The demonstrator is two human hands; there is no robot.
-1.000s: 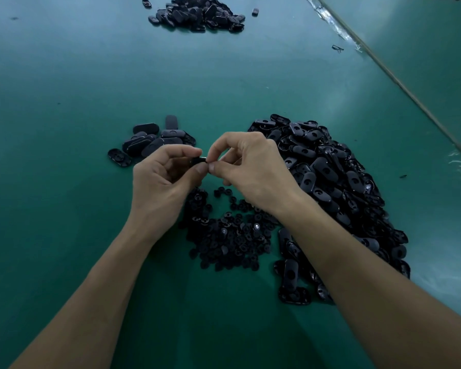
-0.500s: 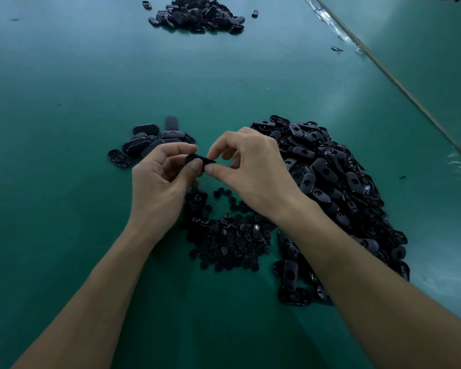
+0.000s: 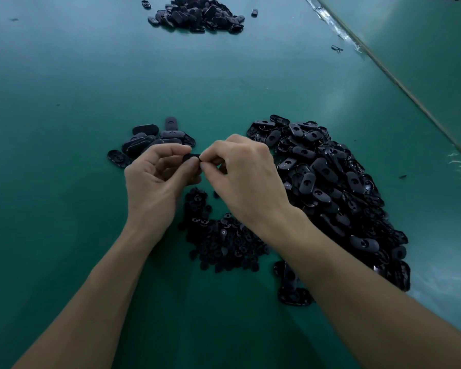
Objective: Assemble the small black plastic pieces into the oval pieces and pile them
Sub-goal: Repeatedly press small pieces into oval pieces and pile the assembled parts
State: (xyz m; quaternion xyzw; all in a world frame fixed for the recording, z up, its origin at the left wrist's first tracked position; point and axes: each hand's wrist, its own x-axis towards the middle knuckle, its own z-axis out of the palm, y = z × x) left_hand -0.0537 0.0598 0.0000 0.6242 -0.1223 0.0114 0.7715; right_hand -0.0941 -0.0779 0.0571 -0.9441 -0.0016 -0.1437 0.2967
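Left hand (image 3: 155, 182) and right hand (image 3: 246, 177) pinch one oval piece (image 3: 191, 156) together above small-piece heap (image 3: 224, 243); oval pile (image 3: 330, 187) right.

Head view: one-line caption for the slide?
Left hand and right hand pinch one black oval piece by the heap of small pieces, small oval pile left, large oval pile right.

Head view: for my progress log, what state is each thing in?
Left hand: pinches the black oval plastic piece.
Right hand: pinches its other end.
Heap of small black plastic pieces: loose, below the hands.
Large heap of black oval pieces: loose, right of the hands.
Small pile of black oval pieces: lying beyond the left hand.
Far pile of black pieces: lies apart, untouched.
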